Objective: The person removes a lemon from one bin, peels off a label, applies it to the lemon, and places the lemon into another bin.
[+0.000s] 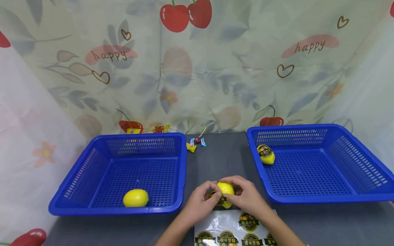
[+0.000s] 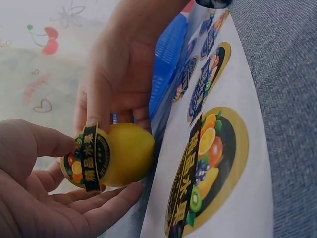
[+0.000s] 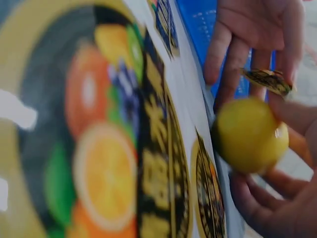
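Over the dark tabletop, a yellow lemon (image 1: 226, 188) is between both hands. My right hand (image 1: 250, 197) grips it with thumb and fingers around its side. My left hand (image 1: 200, 203) pinches the edge of a round black-and-gold fruit sticker (image 2: 91, 157) with Chinese lettering. In the left wrist view the sticker overlaps one end of the lemon; in the right wrist view it stands out flat above the fruit. Just below the hands lies a glossy white sheet (image 1: 212, 218) with several stickers of the same design, partly covered by the right forearm.
A blue basket (image 1: 117, 210) on the left contains one plain lemon (image 1: 135, 198). Another blue basket (image 1: 323, 198) on the right contains a lemon (image 1: 266, 155) bearing a sticker. Small wrapped candies (image 1: 191, 147) and a lollipop (image 1: 197, 140) lie at the back, before a printed curtain (image 1: 203, 89).
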A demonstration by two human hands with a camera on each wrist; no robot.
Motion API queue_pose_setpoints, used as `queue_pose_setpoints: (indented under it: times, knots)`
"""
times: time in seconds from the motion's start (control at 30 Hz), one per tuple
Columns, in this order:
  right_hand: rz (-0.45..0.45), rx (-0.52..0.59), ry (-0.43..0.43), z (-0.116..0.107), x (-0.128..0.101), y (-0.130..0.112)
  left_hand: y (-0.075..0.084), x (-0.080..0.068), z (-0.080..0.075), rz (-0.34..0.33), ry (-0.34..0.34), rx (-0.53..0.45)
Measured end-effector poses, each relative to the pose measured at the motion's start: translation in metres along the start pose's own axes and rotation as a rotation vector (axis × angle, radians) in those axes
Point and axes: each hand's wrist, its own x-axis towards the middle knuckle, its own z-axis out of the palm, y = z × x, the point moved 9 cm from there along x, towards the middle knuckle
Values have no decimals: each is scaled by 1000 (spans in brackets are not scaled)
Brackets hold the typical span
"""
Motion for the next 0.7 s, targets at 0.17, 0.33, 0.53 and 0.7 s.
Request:
queue_pose_setpoints:
  times: [0.17, 0.33, 0.53, 0.7]
  knots:
    - [-3, -128, 162, -9, -1, -3, -3, 1, 2, -24, -9, -67]
    - [-17, -38, 175, -10, -1, -3, -1, 2, 2, 4, 1, -94]
    - [4, 74, 122, -7, 1, -2, -5, 3, -2, -15, 35, -85]
    - [31, 137, 19, -3, 3, 4, -11, 3, -4, -28, 41, -96]
